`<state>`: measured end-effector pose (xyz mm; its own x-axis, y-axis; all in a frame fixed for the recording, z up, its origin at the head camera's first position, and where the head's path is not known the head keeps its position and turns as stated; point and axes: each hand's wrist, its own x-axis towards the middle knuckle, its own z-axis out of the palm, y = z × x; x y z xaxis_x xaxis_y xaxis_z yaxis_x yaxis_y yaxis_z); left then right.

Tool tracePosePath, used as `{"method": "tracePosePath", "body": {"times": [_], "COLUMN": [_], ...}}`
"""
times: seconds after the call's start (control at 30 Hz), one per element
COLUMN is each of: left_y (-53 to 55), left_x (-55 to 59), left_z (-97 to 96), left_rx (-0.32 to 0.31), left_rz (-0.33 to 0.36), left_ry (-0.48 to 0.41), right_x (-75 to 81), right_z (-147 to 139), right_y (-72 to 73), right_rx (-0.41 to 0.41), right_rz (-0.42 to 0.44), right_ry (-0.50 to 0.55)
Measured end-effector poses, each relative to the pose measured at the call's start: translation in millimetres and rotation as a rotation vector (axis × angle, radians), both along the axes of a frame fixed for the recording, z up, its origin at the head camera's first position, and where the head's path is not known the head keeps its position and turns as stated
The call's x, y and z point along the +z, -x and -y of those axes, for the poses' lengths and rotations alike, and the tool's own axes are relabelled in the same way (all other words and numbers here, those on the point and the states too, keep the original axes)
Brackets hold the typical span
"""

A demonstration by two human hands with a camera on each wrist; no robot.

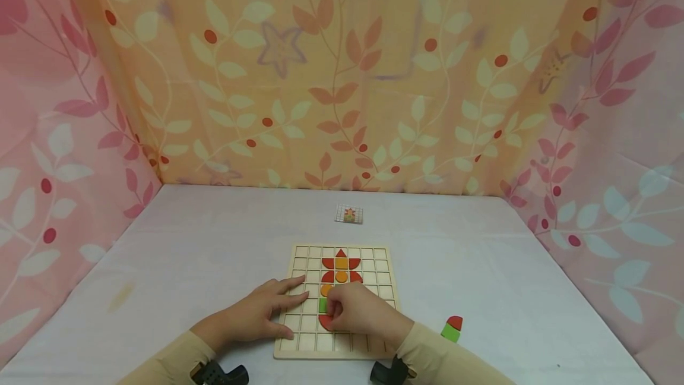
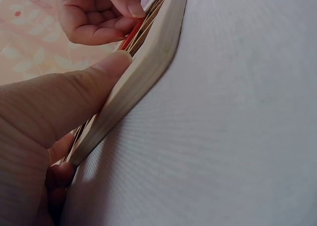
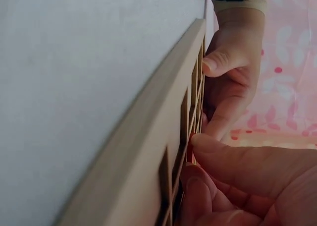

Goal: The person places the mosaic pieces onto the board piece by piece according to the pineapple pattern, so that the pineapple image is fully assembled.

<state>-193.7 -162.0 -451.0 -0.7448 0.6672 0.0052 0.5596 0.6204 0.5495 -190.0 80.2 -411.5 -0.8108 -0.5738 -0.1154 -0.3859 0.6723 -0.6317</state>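
A wooden grid board lies on the white table with coloured shape pieces set in its cells. My left hand rests on the board's left side, fingers spread and thumb near the lower left edge. Over the lower middle cells, my right hand pinches a red quarter-circle piece between thumb and finger, at board level. Beside those fingers sit a green square and an orange circle. Higher up are a red triangle, an orange square and several red quarter-circles. The right hand hides some cells.
A small pattern card lies behind the board. Right of the board, near the right forearm, are a loose red quarter-circle and a green square. Floral curtains stand around the table's back and sides.
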Motion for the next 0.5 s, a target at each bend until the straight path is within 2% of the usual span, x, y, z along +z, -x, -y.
{"method": "tracePosePath", "body": {"times": [0.3,0.5], "left_y": [0.6,0.2], "left_x": [-1.8,0.2], "left_z": [0.9,0.6], "left_rx": [-0.008,-0.007], "left_rz": [-0.030,-0.015], "left_ry": [-0.004,0.000], "right_x": [1.1,7.4], "right_z": [0,-13], "right_y": [-0.3,5.4], "right_rx": [0.006,-0.011], "right_rz": [-0.017,-0.034], "right_ry": [-0.022,-0.005]}}
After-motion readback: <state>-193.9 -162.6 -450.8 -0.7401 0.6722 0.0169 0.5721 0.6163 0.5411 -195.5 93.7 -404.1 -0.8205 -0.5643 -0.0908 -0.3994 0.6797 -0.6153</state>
